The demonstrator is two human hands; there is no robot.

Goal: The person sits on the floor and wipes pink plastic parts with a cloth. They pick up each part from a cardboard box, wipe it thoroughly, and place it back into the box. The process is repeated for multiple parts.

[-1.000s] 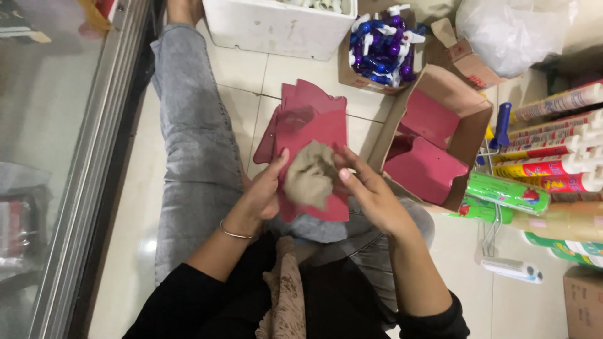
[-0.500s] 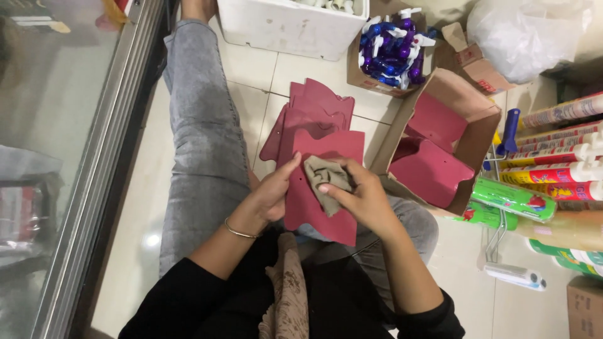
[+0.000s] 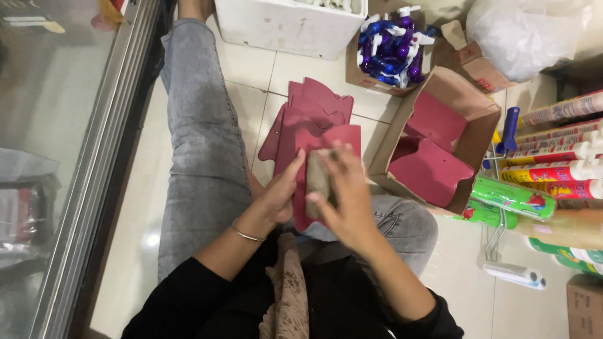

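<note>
I sit on a tiled floor with my legs in grey jeans. My left hand (image 3: 281,194) grips the left edge of a dark red flat plastic piece (image 3: 331,139) held over my lap. My right hand (image 3: 344,194) presses a crumpled brownish cloth (image 3: 317,179) against that piece; the hand is blurred. A pile of the same dark red pieces (image 3: 301,119) lies on the floor just beyond my hands. More of them sit in an open cardboard box (image 3: 468,103) to the right.
A smaller cardboard box of blue and purple spray tops (image 3: 392,47) and a white tub (image 3: 289,22) stand at the back. Bottles and tubes on a rack (image 3: 553,169) fill the right side. A white plastic bag (image 3: 524,31) is at top right. A glass door frame (image 3: 94,169) runs along the left.
The red piece has turned more upright in my left hand. My right hand has slid the cloth across it, and the cloth now looks narrower and more bunched.
</note>
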